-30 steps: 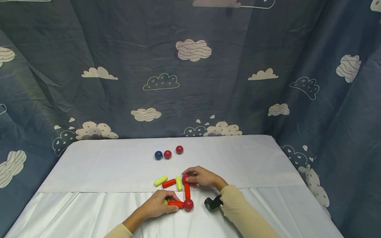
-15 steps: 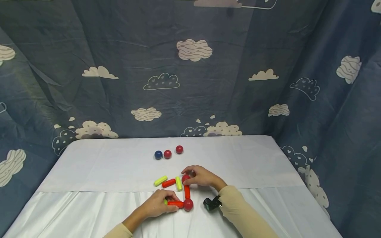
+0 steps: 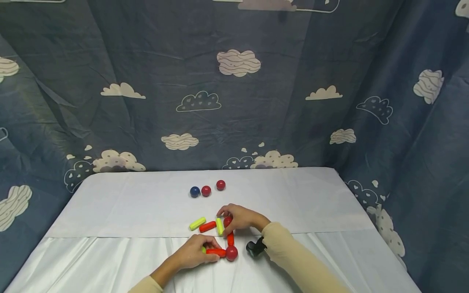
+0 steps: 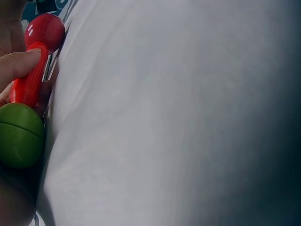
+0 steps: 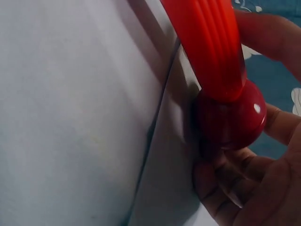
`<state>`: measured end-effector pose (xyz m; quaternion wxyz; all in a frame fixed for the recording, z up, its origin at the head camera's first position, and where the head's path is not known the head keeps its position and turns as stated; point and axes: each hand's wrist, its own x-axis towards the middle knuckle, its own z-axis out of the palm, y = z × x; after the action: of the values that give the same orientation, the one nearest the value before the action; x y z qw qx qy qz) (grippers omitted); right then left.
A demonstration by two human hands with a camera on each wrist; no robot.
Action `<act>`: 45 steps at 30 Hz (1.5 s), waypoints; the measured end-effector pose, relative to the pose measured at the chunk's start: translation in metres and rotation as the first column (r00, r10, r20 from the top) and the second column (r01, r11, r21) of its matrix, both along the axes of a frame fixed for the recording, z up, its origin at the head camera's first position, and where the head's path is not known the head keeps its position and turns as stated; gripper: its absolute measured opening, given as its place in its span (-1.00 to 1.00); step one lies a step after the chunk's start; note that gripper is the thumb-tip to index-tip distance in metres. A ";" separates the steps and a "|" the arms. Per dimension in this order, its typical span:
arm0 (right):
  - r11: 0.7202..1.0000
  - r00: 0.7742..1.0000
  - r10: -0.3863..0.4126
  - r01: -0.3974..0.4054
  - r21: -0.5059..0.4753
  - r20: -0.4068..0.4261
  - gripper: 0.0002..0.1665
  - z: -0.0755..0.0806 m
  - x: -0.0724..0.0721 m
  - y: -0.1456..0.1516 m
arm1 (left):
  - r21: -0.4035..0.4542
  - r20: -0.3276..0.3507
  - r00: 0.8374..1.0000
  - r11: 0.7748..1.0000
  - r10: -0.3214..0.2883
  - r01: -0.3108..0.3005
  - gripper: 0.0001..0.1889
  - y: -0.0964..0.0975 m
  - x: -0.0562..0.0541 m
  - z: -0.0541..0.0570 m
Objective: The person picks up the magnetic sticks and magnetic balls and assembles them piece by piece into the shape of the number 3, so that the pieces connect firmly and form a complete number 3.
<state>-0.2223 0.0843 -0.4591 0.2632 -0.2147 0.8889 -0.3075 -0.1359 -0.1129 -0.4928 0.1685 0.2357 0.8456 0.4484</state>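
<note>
In the head view my left hand [image 3: 197, 250] grips a red rod [image 3: 216, 252], its thumb laid along it. That rod joins a red ball [image 3: 231, 253] to a green ball [image 4: 19, 136], mostly hidden by the hand in the head view. A second red rod [image 3: 230, 239] runs from the near red ball to a far red ball [image 5: 233, 117]. My right hand [image 3: 242, 217] curves around that far ball, thumb beside the rod; firm contact is unclear. Its thumb and forefinger tips are close to a loose yellow-green rod [image 3: 219, 226].
Left of it lie a loose red rod [image 3: 207, 226] and another yellow-green rod [image 3: 198, 223]. Farther back sit a blue ball [image 3: 195, 191] and two red balls [image 3: 206, 191]. A black wrist camera [image 3: 255, 247] hangs under the right sleeve. White cloth [image 3: 128, 211] covers the table.
My right hand has shifted left over the far red ball, its thumb sliding down off the ball toward the yellow-green rod. The left hand and joined pieces stay nearly still.
</note>
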 end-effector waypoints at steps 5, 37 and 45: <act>0.998 1.000 0.028 -0.028 0.058 0.002 -0.44 0.004 -0.003 -0.005 | 0.000 0.010 1.000 1.000 0.002 -0.002 -0.87 0.001 0.000 0.001; 0.993 0.998 0.054 -0.050 0.111 -0.036 -0.51 0.005 -0.011 -0.015 | 0.013 0.016 1.000 1.000 -0.005 0.005 -0.85 0.000 -0.002 0.002; 1.000 1.000 -0.016 0.016 0.011 -0.024 -0.51 0.003 -0.019 -0.012 | 0.002 0.026 1.000 1.000 0.006 -0.006 -0.85 0.000 0.000 0.003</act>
<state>-0.2411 0.0725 -0.4560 0.2513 -0.2097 0.8953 -0.3022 -0.1364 -0.1131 -0.4896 0.1781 0.2274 0.8436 0.4527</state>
